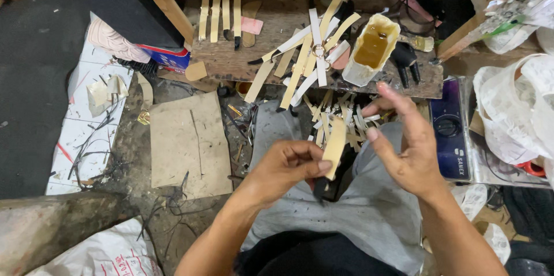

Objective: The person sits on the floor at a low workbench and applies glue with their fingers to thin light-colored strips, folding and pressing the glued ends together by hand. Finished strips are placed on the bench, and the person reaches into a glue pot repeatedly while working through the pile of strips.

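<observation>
While left hand [283, 169] pinches tan strip [334, 148], right hand [407, 149] w/ fingers spread.

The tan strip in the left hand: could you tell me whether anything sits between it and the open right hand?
Nothing visible does. The left hand pinches the tan strip upright, and the right hand is open just beside it, with only a bare gap between.

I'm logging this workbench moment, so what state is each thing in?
Left hand: closed around a tan strip.
Tan strip: held upright, a dark end showing below the hand.
Right hand: open, fingers spread, beside the strip.
Glue container: open, partly filled with amber liquid.
Strips on the wooden board: loose, criss-crossed in a pile.
Cardboard sheet: lying flat on the floor.
</observation>
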